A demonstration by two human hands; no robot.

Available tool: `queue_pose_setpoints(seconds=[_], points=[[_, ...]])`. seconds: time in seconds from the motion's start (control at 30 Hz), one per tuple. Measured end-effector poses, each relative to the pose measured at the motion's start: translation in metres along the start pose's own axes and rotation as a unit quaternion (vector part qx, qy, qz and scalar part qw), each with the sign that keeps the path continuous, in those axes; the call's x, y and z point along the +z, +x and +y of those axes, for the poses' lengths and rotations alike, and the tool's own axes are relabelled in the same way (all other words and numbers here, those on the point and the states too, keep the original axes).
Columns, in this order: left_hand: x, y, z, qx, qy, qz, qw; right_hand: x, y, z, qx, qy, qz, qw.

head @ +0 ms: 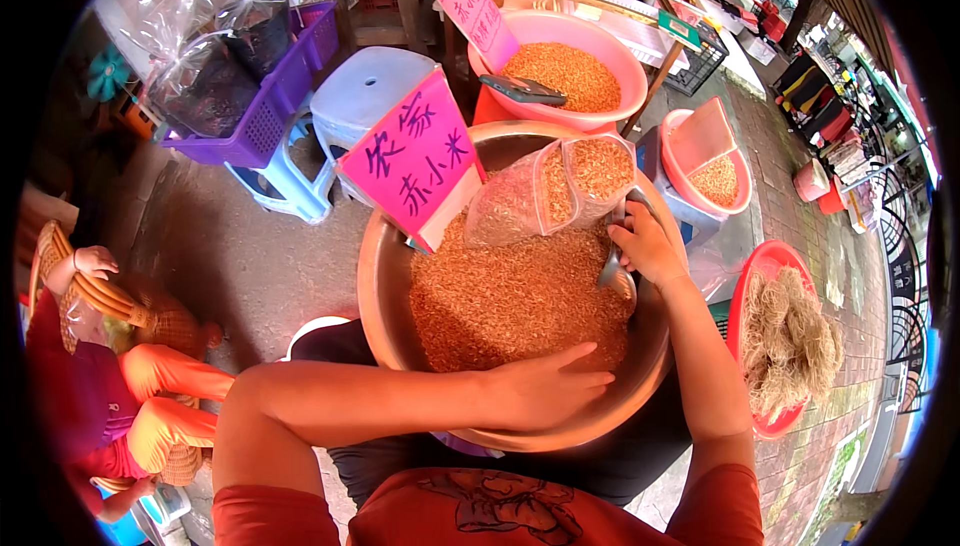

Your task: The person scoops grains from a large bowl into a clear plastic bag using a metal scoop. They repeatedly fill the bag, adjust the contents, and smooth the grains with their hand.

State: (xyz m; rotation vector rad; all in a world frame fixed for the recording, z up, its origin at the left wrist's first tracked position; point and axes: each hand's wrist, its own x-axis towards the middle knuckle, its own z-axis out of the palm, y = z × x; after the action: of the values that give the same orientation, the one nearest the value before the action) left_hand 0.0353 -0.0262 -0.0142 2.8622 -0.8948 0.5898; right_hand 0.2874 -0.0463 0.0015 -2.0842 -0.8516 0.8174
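Observation:
A large metal basin (381, 321) of reddish-brown grain (510, 291) rests at my lap. My left hand (551, 390) lies over the near rim, fingers apart, its fingertips by the grain, holding nothing. At the basin's right side my right hand (646, 244) is closed on a metal scoop (619, 276), whose bowl lies against the grain and the inner wall. Clear plastic bags of grain (555, 189) lie on the heap towards the far side. A pink sign with handwriting (412, 156) stands at the far left of the basin.
Beyond is a pink tub (634, 95) of grain with a phone (523, 90) on it. Right are a smaller pink basin (742, 186) and a red basin (739, 313) of dried fibres. Left stand blue stools (367, 95), a purple basket (262, 129) and a seated person (112, 403).

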Motion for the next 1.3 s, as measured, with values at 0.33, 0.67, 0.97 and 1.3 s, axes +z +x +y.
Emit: queue_pose_setpoints(seconds=[0.33,0.67,0.97,1.3], points=[[0.005,-0.003,-0.021,0.007,0.05,-0.078,0.996,-0.021,-0.02,0.001,-0.121,0.038,0.071,0.989],[-0.037,-0.014,-0.055,-0.219,-0.02,-0.018,0.975,-0.047,-0.073,-0.018,-0.208,-0.098,0.019,0.973],[-0.019,-0.096,-0.052,-0.668,-0.382,0.273,0.578,-0.056,-0.078,-0.022,-0.239,-0.142,0.129,0.952],[-0.033,-0.037,-0.039,-0.539,-0.607,0.515,0.277,-0.034,-0.081,-0.031,-0.094,0.022,-0.059,0.994]])
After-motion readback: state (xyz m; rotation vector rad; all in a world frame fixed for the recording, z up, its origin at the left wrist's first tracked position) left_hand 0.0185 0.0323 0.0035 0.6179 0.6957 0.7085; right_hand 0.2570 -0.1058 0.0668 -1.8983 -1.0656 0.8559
